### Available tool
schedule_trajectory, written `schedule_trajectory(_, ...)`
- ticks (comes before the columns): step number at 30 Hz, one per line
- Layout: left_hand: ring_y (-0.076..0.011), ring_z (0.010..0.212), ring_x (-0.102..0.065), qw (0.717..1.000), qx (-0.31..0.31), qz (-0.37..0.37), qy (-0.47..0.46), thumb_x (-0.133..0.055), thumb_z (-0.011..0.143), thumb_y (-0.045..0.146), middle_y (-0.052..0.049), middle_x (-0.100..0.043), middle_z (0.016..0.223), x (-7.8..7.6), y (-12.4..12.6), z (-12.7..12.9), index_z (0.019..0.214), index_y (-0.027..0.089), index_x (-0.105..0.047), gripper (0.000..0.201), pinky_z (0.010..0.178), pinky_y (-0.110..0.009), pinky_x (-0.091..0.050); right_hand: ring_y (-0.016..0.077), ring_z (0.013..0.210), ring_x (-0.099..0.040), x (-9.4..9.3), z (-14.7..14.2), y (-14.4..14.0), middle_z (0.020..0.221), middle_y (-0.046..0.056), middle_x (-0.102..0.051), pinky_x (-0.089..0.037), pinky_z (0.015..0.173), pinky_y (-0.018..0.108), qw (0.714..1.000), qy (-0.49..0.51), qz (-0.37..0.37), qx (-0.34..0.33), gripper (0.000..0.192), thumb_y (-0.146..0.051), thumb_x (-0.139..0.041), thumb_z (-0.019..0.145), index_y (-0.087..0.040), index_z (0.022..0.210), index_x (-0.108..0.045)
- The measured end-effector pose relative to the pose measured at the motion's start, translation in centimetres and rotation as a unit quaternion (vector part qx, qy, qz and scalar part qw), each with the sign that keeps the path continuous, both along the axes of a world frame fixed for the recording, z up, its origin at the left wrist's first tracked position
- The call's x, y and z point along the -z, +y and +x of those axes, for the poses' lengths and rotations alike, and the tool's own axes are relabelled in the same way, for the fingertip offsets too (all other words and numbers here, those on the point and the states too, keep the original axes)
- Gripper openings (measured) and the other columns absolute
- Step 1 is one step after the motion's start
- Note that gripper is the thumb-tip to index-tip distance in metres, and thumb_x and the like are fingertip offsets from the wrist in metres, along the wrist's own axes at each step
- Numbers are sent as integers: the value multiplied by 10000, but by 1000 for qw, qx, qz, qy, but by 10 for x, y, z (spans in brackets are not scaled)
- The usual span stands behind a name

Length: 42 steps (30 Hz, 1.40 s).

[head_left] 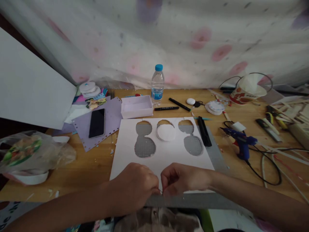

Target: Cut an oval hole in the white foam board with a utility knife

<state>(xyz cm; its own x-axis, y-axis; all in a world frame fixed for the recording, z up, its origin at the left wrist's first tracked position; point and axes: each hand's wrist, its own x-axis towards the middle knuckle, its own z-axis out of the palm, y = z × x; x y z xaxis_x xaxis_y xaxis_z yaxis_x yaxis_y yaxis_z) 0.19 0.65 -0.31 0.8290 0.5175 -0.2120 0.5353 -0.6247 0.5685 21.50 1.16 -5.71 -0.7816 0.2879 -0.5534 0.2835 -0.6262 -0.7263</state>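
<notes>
My left hand and my right hand meet at the front edge of a white board. Their fingers are closed in a pinch with the tips close together, and a tiny pale bit shows between them, too small to name. Several rounded holes are cut through the board, and a grey cutting mat shows beneath it. On the board, partly over the top middle hole, lies a white disc. Beyond the board's right side rests a black cutter-like tool.
A blue glue gun with its cable lies at the right. Behind the board stand a water bottle and a white box, near black markers. A phone and a plastic bag are on the left.
</notes>
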Motion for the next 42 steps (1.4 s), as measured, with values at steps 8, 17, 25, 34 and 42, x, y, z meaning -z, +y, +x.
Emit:
schedule_trajectory(8, -106, 546, -567, 777, -174, -602, -64, -744, 708, 445, 25, -617, 568, 34, 9, -2, 654, 163, -669, 297, 566, -213, -423, 142, 598, -473, -22, 3, -17, 695, 19, -563, -257, 473, 295, 580, 20, 804, -129, 209, -71, -504, 889, -155, 721, -595)
schedule_trajectory(17, -102, 609, -587, 793, -252, -544, -106, -739, 730, 444, -1, -666, 636, 36, 11, -17, 731, 144, -694, 304, 609, -208, -417, 161, 663, -558, -15, 32, 1, 770, 41, -634, -383, 547, 293, 534, -28, 841, -77, 111, -117, -475, 956, -156, 950, -578)
schedule_trajectory(25, -154, 758, -611, 994, -101, 28, 10, -529, 954, 217, -12, -681, 789, -4, 6, -30, 813, 172, -674, 208, 698, -268, -420, 117, 682, -602, -14, 25, 2, 866, 57, -650, -457, 596, 243, 982, -1, 166, 84, 312, -465, -501, 962, -156, 954, -547)
schedule_trajectory(34, -182, 762, -578, 945, 29, 325, -31, -457, 959, 102, -26, -610, 752, -8, 1, -21, 850, 155, -623, 206, 692, -312, -450, 49, 581, -569, -8, 0, -3, 718, -36, -615, -452, 562, 175, 983, 94, -123, 95, 318, -377, -803, 763, -150, 884, -615)
schedule_trajectory(42, -159, 773, -606, 959, 0, 273, -75, -475, 992, 206, -17, -635, 787, -8, 15, -24, 869, 157, -620, 197, 730, -296, -482, 40, 513, -432, -25, -3, 2, 625, -64, -553, -341, 476, 172, 993, 13, 22, 114, 338, -384, -826, 692, -145, 785, -605)
